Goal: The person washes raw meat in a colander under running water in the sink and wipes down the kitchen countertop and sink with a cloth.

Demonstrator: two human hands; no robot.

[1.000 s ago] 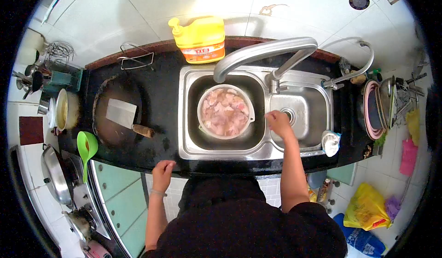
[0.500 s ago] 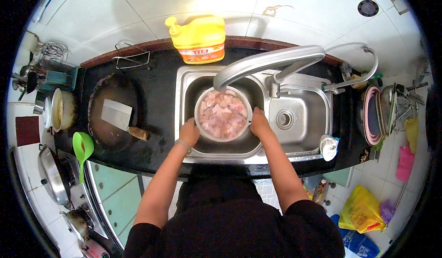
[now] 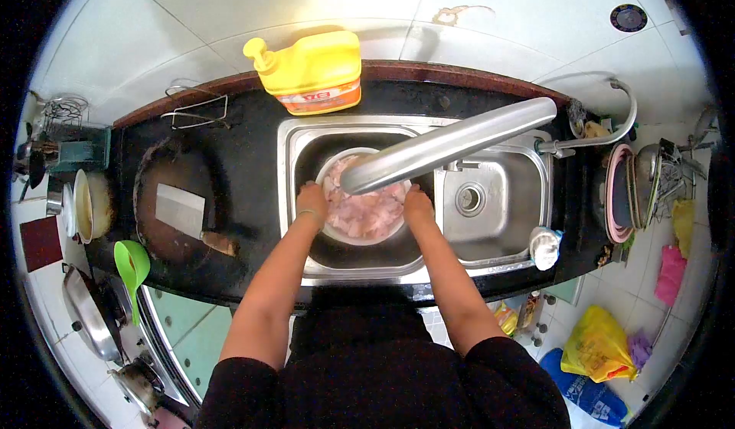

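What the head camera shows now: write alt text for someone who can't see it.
A person's left hand and right hand hold opposite sides of a white bowl of pink meat pieces in a sink basin, beneath a silver faucet. A cleaver lies on a round board to the left.

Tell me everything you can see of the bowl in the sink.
The bowl is round, with a pale, whitish rim; plastic or metal, I cannot tell. It looks upright, mouth up, and holds many pieces of pink, raw-looking meat. It is inside the left basin; whether it rests on the bottom or is lifted is unclear. The left hand and right hand hold its opposite sides. The faucet hides part of its far side from view.
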